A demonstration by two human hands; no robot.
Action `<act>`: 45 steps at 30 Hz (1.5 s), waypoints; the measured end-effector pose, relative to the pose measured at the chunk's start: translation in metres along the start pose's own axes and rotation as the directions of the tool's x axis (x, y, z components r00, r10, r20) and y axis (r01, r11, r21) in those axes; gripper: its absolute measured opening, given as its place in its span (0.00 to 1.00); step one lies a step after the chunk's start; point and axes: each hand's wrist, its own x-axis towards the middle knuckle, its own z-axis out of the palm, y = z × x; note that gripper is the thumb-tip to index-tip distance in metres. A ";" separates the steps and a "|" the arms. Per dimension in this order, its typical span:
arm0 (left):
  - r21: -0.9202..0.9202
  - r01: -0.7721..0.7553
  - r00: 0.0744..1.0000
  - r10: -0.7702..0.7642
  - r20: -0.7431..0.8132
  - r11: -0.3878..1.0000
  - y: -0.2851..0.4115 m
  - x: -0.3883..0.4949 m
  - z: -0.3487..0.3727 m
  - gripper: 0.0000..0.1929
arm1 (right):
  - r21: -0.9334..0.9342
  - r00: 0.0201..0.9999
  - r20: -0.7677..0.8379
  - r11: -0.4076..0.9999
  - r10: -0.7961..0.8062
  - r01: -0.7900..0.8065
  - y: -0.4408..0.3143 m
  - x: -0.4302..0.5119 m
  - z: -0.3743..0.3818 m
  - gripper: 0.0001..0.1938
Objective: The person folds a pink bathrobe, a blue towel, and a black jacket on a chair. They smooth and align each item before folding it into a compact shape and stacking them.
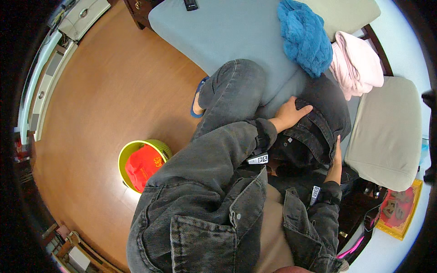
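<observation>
A pair of black denim trousers (pixel 309 131) lies bunched and folded in front of me on the bed, its waistband and a button showing. My left hand (pixel 290 114) grips the far left part of the waistband, thumb on top and fingers over the edge. Along the right side of the trousers, my right hand (pixel 336 162) holds the cloth, with most of its fingers hidden. Both my sleeves are dark grey denim, and a white printed tag shows near each wrist. My bent left leg, in grey jeans (pixel 232 92), is beside the trousers.
Beyond the trousers lie a blue fluffy blanket (pixel 304 37) and a folded pink blanket (pixel 356 65). A beige pillow (pixel 385 133) rests at right, near a gold-framed picture (pixel 401 210). On the wooden floor (pixel 92 99) stands a yellow-green bin (pixel 122 163) with a red bag (pixel 143 169).
</observation>
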 end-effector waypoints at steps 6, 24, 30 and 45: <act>-0.036 -0.008 1.000 0.009 0.024 0.999 0.006 -0.006 -0.007 0.44 | 0.134 0.994 0.093 0.988 0.063 -0.075 0.001 -0.008 -0.002 0.52; -0.288 0.211 0.923 -0.094 0.373 0.934 0.001 0.016 -0.033 0.38 | 0.567 0.944 0.322 0.813 -0.073 -0.131 -0.018 -0.035 0.023 0.46; -0.215 0.413 0.833 -0.271 0.483 0.885 0.024 0.015 -0.037 0.38 | 0.557 0.941 0.332 0.820 -0.074 -0.132 -0.020 -0.027 0.025 0.45; -0.339 -0.362 0.753 0.487 0.442 0.868 0.237 0.074 -0.054 0.41 | 0.836 0.857 -0.163 0.393 -0.488 0.382 -0.166 -0.041 -0.030 0.36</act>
